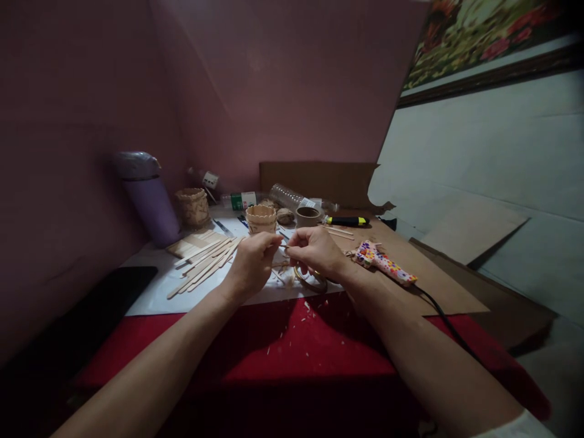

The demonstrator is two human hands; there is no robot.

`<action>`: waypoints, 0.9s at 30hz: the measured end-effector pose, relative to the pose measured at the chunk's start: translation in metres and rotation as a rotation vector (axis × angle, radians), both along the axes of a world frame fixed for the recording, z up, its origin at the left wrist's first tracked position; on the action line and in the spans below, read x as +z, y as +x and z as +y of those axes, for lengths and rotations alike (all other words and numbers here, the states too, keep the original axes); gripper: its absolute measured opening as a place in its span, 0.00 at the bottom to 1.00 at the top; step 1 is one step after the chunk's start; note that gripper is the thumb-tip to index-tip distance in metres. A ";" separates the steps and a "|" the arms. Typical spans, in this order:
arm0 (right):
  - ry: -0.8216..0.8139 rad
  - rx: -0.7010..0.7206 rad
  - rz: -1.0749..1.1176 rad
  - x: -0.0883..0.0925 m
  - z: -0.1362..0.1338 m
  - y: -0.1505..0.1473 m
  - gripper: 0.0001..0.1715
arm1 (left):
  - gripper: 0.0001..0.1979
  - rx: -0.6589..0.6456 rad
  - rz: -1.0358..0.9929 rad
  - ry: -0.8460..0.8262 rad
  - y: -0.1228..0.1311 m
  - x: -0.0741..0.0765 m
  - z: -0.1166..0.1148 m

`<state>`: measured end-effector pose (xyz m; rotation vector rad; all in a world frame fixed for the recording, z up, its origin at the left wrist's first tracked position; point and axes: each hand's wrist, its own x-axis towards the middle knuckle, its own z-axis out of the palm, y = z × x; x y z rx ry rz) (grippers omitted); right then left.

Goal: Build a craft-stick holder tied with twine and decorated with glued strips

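Over the white paper, my left hand [252,263] and my right hand [316,249] meet with fingertips almost touching. Both are closed in a pinch on a thin light-brown piece [285,246], too small to make out further. Beneath my right hand lies a ring-shaped thing [314,283] with a yellowish edge, partly hidden. A fan of wooden craft sticks [207,267] spreads to the left of my left hand. Just behind the hands stands a small stick-covered cup [261,219]. A flower-patterned glue gun [385,264] rests right of my right wrist.
A purple tumbler [152,204] and a second stick-covered cup [192,207] stand at left. Behind are plastic bottles [287,198], a twine ball [285,216], a brown roll [308,213] and a yellow-black cutter [348,221]. Shavings dot the red cloth [274,347]. A black cord [442,313] trails right.
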<state>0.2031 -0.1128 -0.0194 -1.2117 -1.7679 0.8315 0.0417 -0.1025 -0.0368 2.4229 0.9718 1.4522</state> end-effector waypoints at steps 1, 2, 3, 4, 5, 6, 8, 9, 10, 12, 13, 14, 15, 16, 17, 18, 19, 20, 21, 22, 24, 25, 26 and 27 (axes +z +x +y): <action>0.051 -0.001 -0.049 0.000 0.000 0.000 0.03 | 0.08 0.018 0.036 -0.016 0.001 -0.001 0.001; 0.118 -0.003 -0.107 -0.001 0.000 0.000 0.03 | 0.08 0.040 0.070 -0.035 0.001 -0.001 0.001; 0.195 -0.006 -0.173 -0.001 0.000 0.000 0.05 | 0.07 0.060 0.100 -0.055 0.001 0.000 0.001; 0.275 -0.006 -0.241 -0.002 -0.001 0.000 0.06 | 0.07 0.079 0.123 -0.078 0.000 0.002 0.001; 0.345 -0.005 -0.303 -0.002 -0.001 0.000 0.07 | 0.08 0.092 0.138 -0.108 0.000 0.003 0.000; 0.400 -0.002 -0.355 -0.003 -0.001 0.000 0.07 | 0.09 0.100 0.141 -0.150 -0.001 0.005 0.000; 0.453 0.006 -0.415 -0.004 0.000 0.000 0.07 | 0.10 0.077 0.120 -0.264 -0.002 0.008 0.000; 0.457 0.009 -0.425 -0.004 0.000 0.000 0.07 | 0.10 0.053 0.103 -0.322 -0.002 0.009 0.000; 0.457 0.010 -0.424 -0.005 0.000 0.000 0.06 | 0.10 0.027 0.090 -0.369 -0.003 0.010 0.001; 0.462 -0.001 -0.411 -0.005 0.000 0.000 0.07 | 0.08 -0.006 0.081 -0.403 -0.004 0.010 0.002; 0.471 -0.017 -0.405 -0.005 0.000 0.000 0.07 | 0.08 -0.002 0.087 -0.388 -0.004 0.009 0.003; 0.486 -0.038 -0.406 -0.005 -0.001 0.000 0.08 | 0.07 0.015 0.098 -0.355 -0.004 0.009 0.004; 0.509 -0.062 -0.413 -0.004 -0.002 0.000 0.08 | 0.06 0.039 0.113 -0.311 -0.004 0.008 0.004; 0.536 -0.083 -0.423 -0.003 -0.002 0.000 0.09 | 0.06 0.071 0.129 -0.261 -0.004 0.007 0.005; 0.562 -0.101 -0.429 -0.002 -0.003 0.000 0.08 | 0.06 0.107 0.145 -0.206 -0.004 0.007 0.005; 0.579 -0.115 -0.424 -0.001 -0.003 -0.001 0.07 | 0.06 0.139 0.163 -0.149 -0.004 0.006 0.005; 0.582 -0.124 -0.404 0.000 -0.003 -0.001 0.05 | 0.06 0.163 0.182 -0.093 -0.004 0.005 0.005; 0.566 -0.130 -0.370 0.000 -0.003 -0.001 0.04 | 0.06 0.179 0.200 -0.038 -0.004 0.005 0.005; 0.530 -0.129 -0.327 0.001 -0.002 -0.001 0.04 | 0.06 0.188 0.219 0.014 -0.004 0.004 0.004; 0.473 -0.120 -0.279 0.001 -0.001 -0.001 0.06 | 0.06 0.190 0.239 0.063 -0.004 0.004 0.004; 0.304 -0.080 -0.172 0.002 0.001 0.000 0.13 | 0.07 0.168 0.265 0.142 -0.005 0.003 0.004; 0.199 -0.056 -0.111 0.002 0.001 0.000 0.17 | 0.07 0.148 0.266 0.170 -0.006 0.003 0.004; 0.092 -0.033 -0.046 0.003 0.001 0.000 0.19 | 0.07 0.121 0.263 0.192 -0.006 0.003 0.004; -0.008 -0.010 0.017 0.003 0.001 0.000 0.19 | 0.06 0.091 0.259 0.207 -0.007 0.003 0.004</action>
